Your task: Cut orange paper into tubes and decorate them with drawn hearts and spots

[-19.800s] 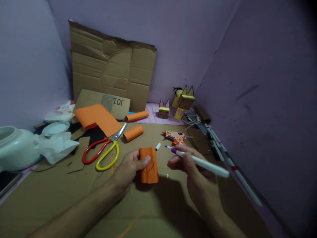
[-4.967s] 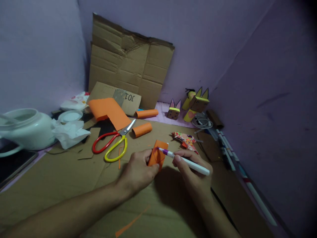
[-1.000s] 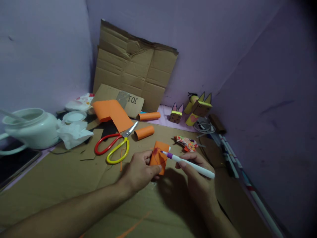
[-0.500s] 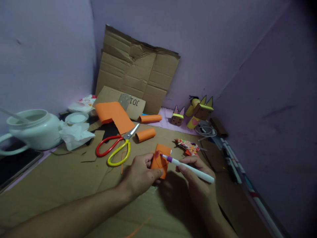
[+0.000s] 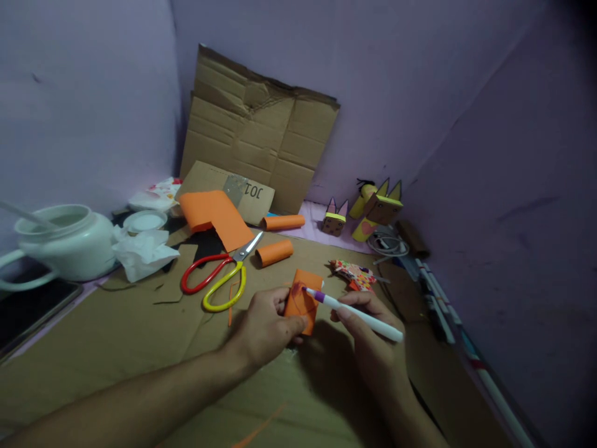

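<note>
Between the fingers and thumb of my left hand point(image 5: 267, 323) is a small piece of orange paper point(image 5: 305, 311), tilted up above the cardboard. It bears a drawn curved outline and a purple patch near its top left. My right hand point(image 5: 375, 333) grips a white felt-tip marker point(image 5: 364, 319) with a purple collar, its tip on or very close to the purple patch. Left of my hands lie scissors point(image 5: 224, 274) with one red and one yellow handle, blades pointing away. Two orange paper rolls point(image 5: 274, 253) lie beyond the hands, near a larger orange sheet point(image 5: 212, 214).
A white pot point(image 5: 69, 246) and crumpled tissue point(image 5: 144, 255) stand at left, beside a dark phone point(image 5: 28, 311). Cardboard point(image 5: 261, 124) leans on the back wall. Paper animal figures point(image 5: 380, 208) stand back right, near a coiled cable point(image 5: 389, 246). Several markers point(image 5: 436, 298) line the right edge.
The marker tip has shifted very slightly on the orange paper, and the purple patch looks a little larger. Both hands keep their hold.
</note>
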Motion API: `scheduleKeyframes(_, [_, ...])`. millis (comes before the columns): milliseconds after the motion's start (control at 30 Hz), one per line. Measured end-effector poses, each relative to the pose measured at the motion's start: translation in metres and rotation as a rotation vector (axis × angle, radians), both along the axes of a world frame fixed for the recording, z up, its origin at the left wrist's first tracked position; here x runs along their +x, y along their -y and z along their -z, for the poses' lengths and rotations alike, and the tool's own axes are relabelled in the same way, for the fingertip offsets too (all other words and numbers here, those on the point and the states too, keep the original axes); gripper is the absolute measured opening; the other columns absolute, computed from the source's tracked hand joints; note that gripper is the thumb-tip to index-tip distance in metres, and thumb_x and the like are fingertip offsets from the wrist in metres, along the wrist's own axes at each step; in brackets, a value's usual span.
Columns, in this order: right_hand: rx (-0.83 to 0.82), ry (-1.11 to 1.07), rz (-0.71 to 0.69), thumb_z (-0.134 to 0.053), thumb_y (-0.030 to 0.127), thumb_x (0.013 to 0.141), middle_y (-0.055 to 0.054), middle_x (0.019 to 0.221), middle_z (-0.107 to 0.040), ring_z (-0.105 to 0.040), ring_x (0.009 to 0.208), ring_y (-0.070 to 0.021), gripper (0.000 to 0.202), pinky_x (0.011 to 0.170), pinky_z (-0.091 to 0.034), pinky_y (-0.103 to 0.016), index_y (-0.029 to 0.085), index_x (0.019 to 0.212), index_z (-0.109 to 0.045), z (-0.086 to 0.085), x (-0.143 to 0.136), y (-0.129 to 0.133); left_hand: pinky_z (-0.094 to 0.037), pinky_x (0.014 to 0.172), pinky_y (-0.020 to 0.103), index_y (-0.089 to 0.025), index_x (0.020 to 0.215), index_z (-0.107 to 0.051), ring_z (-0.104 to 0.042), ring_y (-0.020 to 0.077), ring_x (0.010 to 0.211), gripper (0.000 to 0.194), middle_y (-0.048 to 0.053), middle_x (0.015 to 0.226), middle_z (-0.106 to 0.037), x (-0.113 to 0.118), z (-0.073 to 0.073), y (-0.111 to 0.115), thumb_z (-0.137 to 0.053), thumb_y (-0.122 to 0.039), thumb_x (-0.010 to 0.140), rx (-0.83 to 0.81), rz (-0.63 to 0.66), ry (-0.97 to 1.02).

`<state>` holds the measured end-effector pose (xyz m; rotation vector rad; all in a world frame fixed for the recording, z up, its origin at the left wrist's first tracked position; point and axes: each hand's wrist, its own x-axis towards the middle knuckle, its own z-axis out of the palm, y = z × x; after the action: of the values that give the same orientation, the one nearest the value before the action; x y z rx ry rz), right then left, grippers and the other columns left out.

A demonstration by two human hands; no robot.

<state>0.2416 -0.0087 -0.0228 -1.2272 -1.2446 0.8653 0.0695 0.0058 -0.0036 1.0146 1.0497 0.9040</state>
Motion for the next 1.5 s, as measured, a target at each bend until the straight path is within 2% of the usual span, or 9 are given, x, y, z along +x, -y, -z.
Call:
scheduleKeyframes(300, [0.014, -0.006, 0.012, -0.073, 0.038, 0.074, 0.0, 0.063, -0.063, -0.057, 0.057, -0.0158, 0.019, 0.048, -0.038, -0.024, 0.02, 0.079, -0.067, -0.0017, -0.0022, -0.0004, -0.049, 0.055, 0.023, -0.011, 0.089, -0.062, -0.053, 0.0093, 0.057, 0.027, 0.0, 0.07, -0.062, -0.0005, -0.0001, 0.0001, -0.065, -0.019, 0.063, -0.005, 0.028, -0.014])
scheduleKeyframes(700, [-0.04, -0.031, 0.008, -0.074, 0.038, 0.073, 0.001, 0.068, -0.063, -0.056, 0.061, -0.0153, 0.02, 0.05, -0.038, -0.024, 0.021, 0.081, -0.067, -0.0022, -0.0039, 0.0028, -0.048, 0.054, 0.024, -0.012, 0.084, -0.061, -0.054, 0.0103, 0.057, 0.024, -0.001, 0.068, -0.062, -0.0003, -0.0013, 0.0014, -0.065, -0.021, 0.062, 0.009, 0.035, -0.01])
scheduleKeyframes(900, [-0.059, -0.056, -0.024, -0.074, 0.038, 0.072, 0.002, 0.063, -0.061, -0.054, 0.058, -0.0143, 0.02, 0.05, -0.036, -0.023, 0.021, 0.077, -0.066, -0.0011, -0.0018, 0.0029, -0.049, 0.053, 0.023, -0.013, 0.083, -0.06, -0.054, 0.0108, 0.057, 0.026, -0.001, 0.068, -0.062, 0.0009, 0.0002, 0.0016, -0.067, -0.023, 0.06, 0.003, 0.012, -0.01])
scheduleKeyframes(1500, [-0.038, -0.051, 0.004, -0.074, 0.039, 0.072, 0.003, 0.056, -0.058, -0.047, 0.05, -0.0116, 0.019, 0.045, -0.031, -0.022, 0.022, 0.078, -0.067, -0.0029, -0.0015, 0.0009, -0.048, 0.052, 0.02, -0.011, 0.083, -0.061, -0.052, 0.0085, 0.056, 0.023, -0.001, 0.066, -0.062, 0.0005, -0.0035, 0.0003, -0.065, -0.017, 0.062, -0.006, 0.013, -0.038])
